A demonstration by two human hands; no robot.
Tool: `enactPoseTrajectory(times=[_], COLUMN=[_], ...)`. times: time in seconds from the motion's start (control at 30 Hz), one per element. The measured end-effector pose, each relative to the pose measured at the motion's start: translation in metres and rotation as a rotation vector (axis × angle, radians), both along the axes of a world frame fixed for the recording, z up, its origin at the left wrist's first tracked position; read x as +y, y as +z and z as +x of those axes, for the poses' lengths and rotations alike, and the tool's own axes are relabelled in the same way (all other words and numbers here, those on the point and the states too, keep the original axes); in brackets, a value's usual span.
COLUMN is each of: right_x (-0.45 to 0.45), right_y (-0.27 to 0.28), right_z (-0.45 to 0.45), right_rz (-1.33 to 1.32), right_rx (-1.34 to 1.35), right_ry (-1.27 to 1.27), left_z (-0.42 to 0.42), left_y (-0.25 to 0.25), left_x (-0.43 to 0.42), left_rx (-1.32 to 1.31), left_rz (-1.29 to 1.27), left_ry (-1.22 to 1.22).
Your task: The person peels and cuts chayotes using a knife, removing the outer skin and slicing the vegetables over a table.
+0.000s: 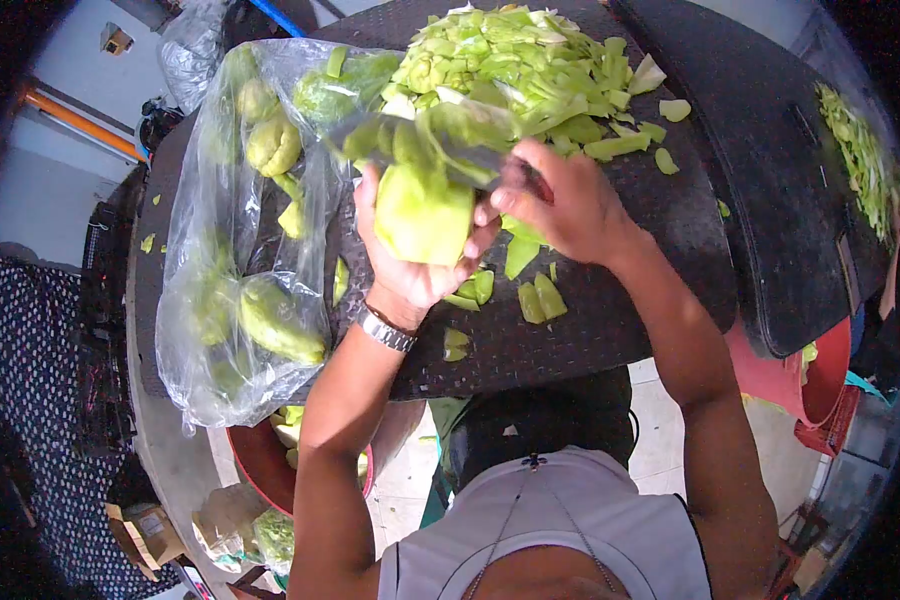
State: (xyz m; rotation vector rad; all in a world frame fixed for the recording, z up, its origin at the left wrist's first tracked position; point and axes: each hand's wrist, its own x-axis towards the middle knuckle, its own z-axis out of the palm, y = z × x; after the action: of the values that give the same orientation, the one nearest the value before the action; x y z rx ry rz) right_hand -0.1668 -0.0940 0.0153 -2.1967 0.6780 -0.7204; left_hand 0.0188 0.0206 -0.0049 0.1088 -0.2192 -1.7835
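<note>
My left hand (405,270), with a metal watch at its wrist, holds a peeled pale-green chayote (420,215) from below. Over the top of the chayote lies a knife blade (480,160), blurred by motion, and green slices are around it. The knife's handle is in the closed fingers of my right hand (560,205), just right of the chayote. A large heap of cut green pieces (500,65) lies beyond both hands. On the left, a clear plastic bag (200,290) contains several whole chayotes (273,148).
Loose peel pieces (542,298) lie on the dark tabletop (610,330) near my hands. Below the table edge are a red bucket (260,465) at left and a red container (830,375) at right. More cut pieces (855,150) sit on the dark board (770,190) at right.
</note>
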Motion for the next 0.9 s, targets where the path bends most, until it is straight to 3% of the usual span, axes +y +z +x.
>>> enactPoseTrajectory(times=[0.1, 0.23, 0.33, 0.43, 0.47, 0.57, 0.6, 0.7, 0.8, 0.9], right_x=[-0.009, -0.003, -0.011, -0.038, -0.061, -0.059, -0.046, -0.029, 0.008, 0.010], right_y=[0.002, 0.013, 0.009, -0.003, -0.025, 0.011, 0.020, 0.043, 0.074, 0.055], right_z=[-0.004, -0.003, -0.007, -0.016, -0.021, -0.041, -0.039, -0.044, -0.045, -0.038], right_rz=[-0.024, 0.009, -0.058, -0.063, -0.056, 1.005, 1.126, 1.104, 0.705, 0.871], right_rx=[0.066, 0.195, 0.142, 0.159, 0.027, -0.063, -0.266, -0.424, -0.429, -0.491], right_ry=[-0.113, -0.203, -0.163, -0.365, -0.316, -0.111, 0.041, 0.082, -0.264, -0.081], left_z=[0.002, 0.003, 0.004, 0.006, 0.006, 0.006, 0.005, 0.004, 0.017, 0.025], left_y=[-0.001, 0.001, 0.001, 0.003, 0.003, 0.008, 0.011, 0.016, 0.004, 0.003], left_x=[-0.005, -0.009, -0.008, -0.006, -0.005, -0.003, -0.002, -0.002, -0.011, -0.015], left_rx=[0.009, -0.002, -0.029, -0.069, -0.080, -0.077, -0.080, -0.147, -0.298, -0.337], left_rz=[-0.161, -0.038, -0.078, -0.225, -0.287, -0.273, -0.183, -0.006, 0.001, 0.003], left_ry=[-0.061, 0.034, 0.018, -0.047, -0.071, -0.010, 0.051, 0.249, 0.389, 0.334])
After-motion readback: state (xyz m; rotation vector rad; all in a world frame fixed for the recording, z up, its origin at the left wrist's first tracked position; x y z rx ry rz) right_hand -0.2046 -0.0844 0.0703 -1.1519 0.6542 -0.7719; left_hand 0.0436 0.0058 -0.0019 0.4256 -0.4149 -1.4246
